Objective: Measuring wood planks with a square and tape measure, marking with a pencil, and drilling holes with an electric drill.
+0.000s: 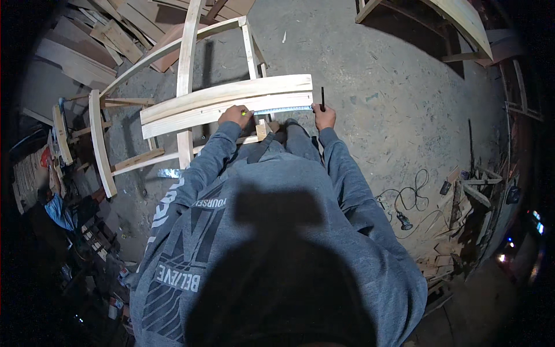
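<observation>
Two pale wooden boards (225,97) lie side by side across a wooden frame in front of me. A light blue-white measuring tape (282,109) is stretched along the near board's front edge, toward its right end. My left hand (233,114) is closed at the tape's left end, by a small yellow-green spot; the tape's case is mostly hidden. My right hand (325,118) is closed just off the boards' right end, with its fingers at the tape's other end. A dark, thin marking stick (322,98), like a pencil or marker, stands upright in it.
The wooden frame (247,49) with long rails spreads left and ahead on the concrete floor. Planks (78,66) are heaped at the far left. A wooden structure (457,23) stands at the far right. A corded power tool (404,221) and scraps lie at right. Another person (60,211) is at left.
</observation>
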The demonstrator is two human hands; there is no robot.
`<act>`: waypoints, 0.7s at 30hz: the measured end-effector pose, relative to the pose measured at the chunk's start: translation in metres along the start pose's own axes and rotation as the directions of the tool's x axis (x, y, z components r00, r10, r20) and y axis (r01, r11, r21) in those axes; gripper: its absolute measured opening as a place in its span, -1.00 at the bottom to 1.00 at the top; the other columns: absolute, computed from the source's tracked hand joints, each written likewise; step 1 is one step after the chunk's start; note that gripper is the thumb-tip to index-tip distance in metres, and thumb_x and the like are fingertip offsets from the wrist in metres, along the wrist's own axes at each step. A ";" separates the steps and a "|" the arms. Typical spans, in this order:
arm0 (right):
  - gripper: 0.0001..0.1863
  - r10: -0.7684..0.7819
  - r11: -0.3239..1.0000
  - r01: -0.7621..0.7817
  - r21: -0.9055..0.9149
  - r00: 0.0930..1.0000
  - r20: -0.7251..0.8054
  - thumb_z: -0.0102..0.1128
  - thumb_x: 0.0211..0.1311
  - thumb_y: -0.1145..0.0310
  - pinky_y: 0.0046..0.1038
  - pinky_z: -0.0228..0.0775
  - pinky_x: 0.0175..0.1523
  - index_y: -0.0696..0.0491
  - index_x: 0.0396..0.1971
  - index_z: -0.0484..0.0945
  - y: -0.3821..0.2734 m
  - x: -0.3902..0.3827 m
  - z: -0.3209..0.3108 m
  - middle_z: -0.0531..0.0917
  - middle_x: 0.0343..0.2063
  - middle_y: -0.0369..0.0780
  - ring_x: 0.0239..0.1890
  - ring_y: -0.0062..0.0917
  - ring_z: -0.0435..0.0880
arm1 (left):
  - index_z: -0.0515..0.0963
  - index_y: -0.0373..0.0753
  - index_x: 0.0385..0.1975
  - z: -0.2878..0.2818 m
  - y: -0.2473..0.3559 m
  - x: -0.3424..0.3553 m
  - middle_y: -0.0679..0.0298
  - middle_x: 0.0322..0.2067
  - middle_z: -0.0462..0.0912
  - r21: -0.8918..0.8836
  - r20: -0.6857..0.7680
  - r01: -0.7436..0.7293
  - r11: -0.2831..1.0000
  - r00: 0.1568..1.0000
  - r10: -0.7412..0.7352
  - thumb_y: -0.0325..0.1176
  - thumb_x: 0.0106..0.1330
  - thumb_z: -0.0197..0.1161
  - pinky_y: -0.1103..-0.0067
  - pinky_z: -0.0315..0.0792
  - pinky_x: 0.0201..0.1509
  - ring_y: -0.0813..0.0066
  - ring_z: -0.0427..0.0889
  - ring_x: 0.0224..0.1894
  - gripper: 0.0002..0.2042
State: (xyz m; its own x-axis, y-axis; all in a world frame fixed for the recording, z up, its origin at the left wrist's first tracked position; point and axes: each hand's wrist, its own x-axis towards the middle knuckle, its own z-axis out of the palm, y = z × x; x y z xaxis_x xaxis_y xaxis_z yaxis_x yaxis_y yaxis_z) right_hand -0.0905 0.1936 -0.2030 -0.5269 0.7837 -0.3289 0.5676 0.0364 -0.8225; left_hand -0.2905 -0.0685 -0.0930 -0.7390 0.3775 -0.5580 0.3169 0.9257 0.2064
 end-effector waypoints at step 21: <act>-0.56 -0.115 0.993 0.109 0.044 0.976 0.183 0.22 0.44 0.03 -0.41 0.48 -0.26 0.16 -0.32 0.76 -0.043 0.018 -0.061 0.70 -0.55 -0.17 -0.44 -0.54 0.66 | 0.75 0.05 -0.02 0.002 0.013 0.000 0.13 0.06 0.63 0.058 0.014 0.068 0.996 0.998 -0.068 0.20 0.33 0.24 0.21 0.57 0.15 0.09 0.67 0.09 -0.56</act>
State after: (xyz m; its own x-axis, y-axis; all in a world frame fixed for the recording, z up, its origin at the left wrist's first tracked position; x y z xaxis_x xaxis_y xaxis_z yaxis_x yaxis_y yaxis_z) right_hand -0.0856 0.2443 -0.1453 -0.6958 0.6472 -0.3115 0.4783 0.0941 -0.8731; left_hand -0.2850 -0.0567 -0.0922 -0.7509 0.3128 -0.5817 0.3001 0.9462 0.1215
